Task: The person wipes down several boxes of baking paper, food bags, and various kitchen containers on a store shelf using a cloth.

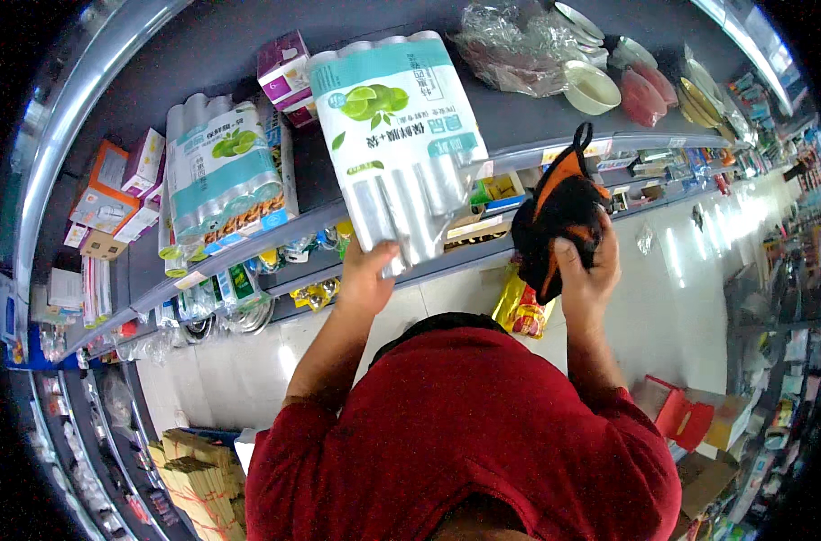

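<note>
My left hand (370, 278) is closed on the near end of a plastic-wrapped pack of cling film rolls (397, 117), white and teal with green limes on its label. The pack tilts over the front edge of the upper shelf, its far part above the shelf board. In my right hand (593, 270) a bunched black-and-orange cloth (559, 212) with a loop at its top is gripped between thumb and fingers, in front of the shelf edge. A similar pack of rolls (221, 158) rests on the shelf to the left.
Purple-and-white boxes (284, 68) and an orange box (101, 185) stand on the shelf. Farther right are wrapped plates (519, 54), a cream bowl (593, 87) and pink bowls (642, 95). Lower shelves hold small goods. Cardboard (194, 478) lies behind me at left, a red box (681, 417) at right.
</note>
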### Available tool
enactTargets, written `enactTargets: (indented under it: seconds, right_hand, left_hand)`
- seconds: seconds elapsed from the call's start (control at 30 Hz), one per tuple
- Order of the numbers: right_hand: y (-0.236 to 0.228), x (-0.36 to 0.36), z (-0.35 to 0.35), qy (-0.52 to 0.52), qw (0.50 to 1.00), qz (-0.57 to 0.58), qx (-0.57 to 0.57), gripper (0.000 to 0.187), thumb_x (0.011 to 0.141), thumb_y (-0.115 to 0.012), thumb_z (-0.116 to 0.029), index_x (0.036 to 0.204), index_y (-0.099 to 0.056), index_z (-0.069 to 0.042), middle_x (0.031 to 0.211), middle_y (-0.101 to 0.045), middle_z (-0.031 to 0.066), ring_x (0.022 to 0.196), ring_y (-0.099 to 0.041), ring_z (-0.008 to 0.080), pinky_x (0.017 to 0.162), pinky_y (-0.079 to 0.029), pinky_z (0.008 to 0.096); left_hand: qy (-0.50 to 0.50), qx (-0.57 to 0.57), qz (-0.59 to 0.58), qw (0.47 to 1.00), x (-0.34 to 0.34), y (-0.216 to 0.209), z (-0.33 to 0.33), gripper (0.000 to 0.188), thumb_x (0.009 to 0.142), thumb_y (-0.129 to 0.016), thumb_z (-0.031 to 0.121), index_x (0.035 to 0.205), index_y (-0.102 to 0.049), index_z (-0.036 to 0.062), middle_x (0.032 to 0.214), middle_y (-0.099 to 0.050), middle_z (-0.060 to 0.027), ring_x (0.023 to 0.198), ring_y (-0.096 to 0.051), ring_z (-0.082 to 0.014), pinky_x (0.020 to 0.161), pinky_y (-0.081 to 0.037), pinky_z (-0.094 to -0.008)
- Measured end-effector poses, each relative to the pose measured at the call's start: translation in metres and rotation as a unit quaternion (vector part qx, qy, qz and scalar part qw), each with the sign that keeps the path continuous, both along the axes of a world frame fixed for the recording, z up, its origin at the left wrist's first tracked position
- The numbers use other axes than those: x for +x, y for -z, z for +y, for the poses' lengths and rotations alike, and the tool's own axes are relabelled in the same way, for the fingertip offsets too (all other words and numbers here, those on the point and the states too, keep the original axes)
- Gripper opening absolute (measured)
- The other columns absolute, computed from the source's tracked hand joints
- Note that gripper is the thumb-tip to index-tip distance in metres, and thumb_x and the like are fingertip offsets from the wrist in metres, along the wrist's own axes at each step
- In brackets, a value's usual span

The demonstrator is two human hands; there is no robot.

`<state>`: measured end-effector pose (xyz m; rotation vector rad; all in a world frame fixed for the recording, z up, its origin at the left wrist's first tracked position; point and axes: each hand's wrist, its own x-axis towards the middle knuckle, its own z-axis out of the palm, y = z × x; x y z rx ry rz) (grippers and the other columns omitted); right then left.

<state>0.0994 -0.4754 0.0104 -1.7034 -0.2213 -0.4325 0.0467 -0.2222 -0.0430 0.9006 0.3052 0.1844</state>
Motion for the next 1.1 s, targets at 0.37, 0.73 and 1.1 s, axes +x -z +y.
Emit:
enactTargets:
  seconds: [0.37,0.73,1.1]
  right_hand:
    - [-0.011,-0.006,0.055,-0.172,0.837,-0.402,-0.328,0.040,0.059,-0.064,-0.009,0.096,-0.068,-0.020,0.087,-0.059,0.0049,0.077,-0.058,0.0214,0.059,-0.047,0.0329]
    - [-0.075,0.046,0.044,0.023,0.882,-0.332,-0.333,0.039,0.068,-0.057,-0.002,0.106,-0.064,-0.012,0.100,-0.064,0.0104,0.086,-0.060,0.0300,0.076,-0.049,0.0384]
    - [-0.049,0.024,0.012,0.019,0.863,-0.330,-0.381,0.038,0.065,-0.056,-0.004,0.099,-0.068,-0.016,0.097,-0.066,0.0073,0.087,-0.062,0.0256,0.073,-0.050,0.0379]
  left_hand:
    - [0.111,0.316,-0.062,0.940,-0.035,0.018,-0.025,0.066,0.070,-0.072,0.014,0.127,-0.042,-0.0003,0.122,-0.051,-0.0145,0.113,-0.049,-0.0258,0.099,-0.036,-0.0377]
    - [0.145,0.229,-0.009,0.963,-0.059,0.004,-0.038,0.065,0.067,-0.073,0.014,0.123,-0.043,-0.0008,0.110,-0.057,-0.0100,0.100,-0.055,-0.0191,0.088,-0.044,-0.0347]
    - [0.089,0.086,-0.077,0.989,-0.054,0.009,-0.032,0.065,0.064,-0.068,0.007,0.123,-0.043,-0.0063,0.112,-0.057,-0.0128,0.103,-0.057,-0.0247,0.090,-0.044,-0.0376]
